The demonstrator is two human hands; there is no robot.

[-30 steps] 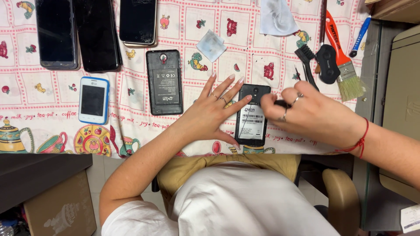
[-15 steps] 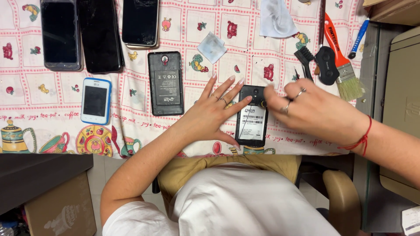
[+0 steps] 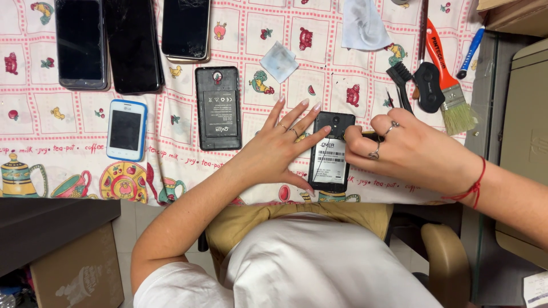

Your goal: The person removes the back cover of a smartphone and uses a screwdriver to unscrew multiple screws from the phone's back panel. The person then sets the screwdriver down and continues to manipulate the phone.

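We have the open-backed black phone [image 3: 331, 153] lying face down near the bench's [image 3: 171, 165] front edge, its rear cover already off and the labelled battery exposed. Our left hand [image 3: 279, 149] lies flat with fingers spread, its grip open, fingertips pinning the phone's left side. Our right hand [image 3: 408, 149] is curled at the phone's upper right corner; whether its grip pinches anything we cannot tell. The battery is still seated, so we judge the stripping-down barely begun. Another opened phone [image 3: 217, 108] lies just left, brushes [image 3: 448, 80] to the right.
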